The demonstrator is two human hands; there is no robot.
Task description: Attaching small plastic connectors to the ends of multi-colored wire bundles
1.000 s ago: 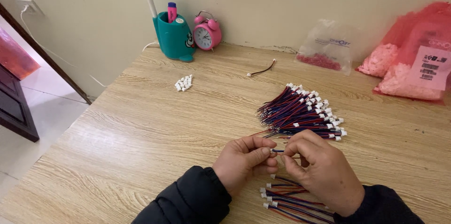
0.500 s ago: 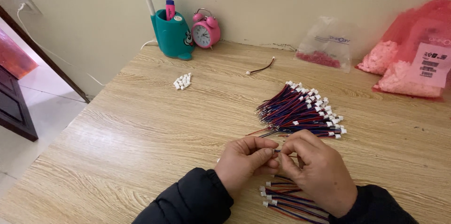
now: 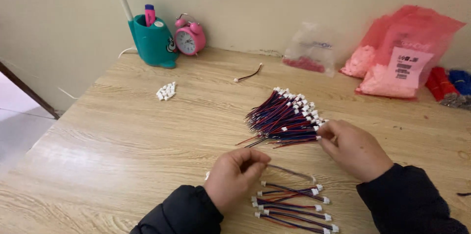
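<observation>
The table (image 3: 127, 136) is pale wood-grain laminate, smooth with a soft sheen where the light falls. The wires (image 3: 282, 116) have glossy red, blue and black plastic sheathing, tipped with small matt white plastic plugs; a loose heap of plugs (image 3: 166, 91) lies apart. The left hand (image 3: 235, 177) pinches one thin wire, the right hand (image 3: 354, 148) touches the bundle; both sleeves are dark matt cloth. The holder (image 3: 153, 42) is smooth teal plastic, the clock (image 3: 189, 37) glossy pink. The bags (image 3: 402, 50) are thin crinkled plastic film, pink and clear, one with a white paper label.
</observation>
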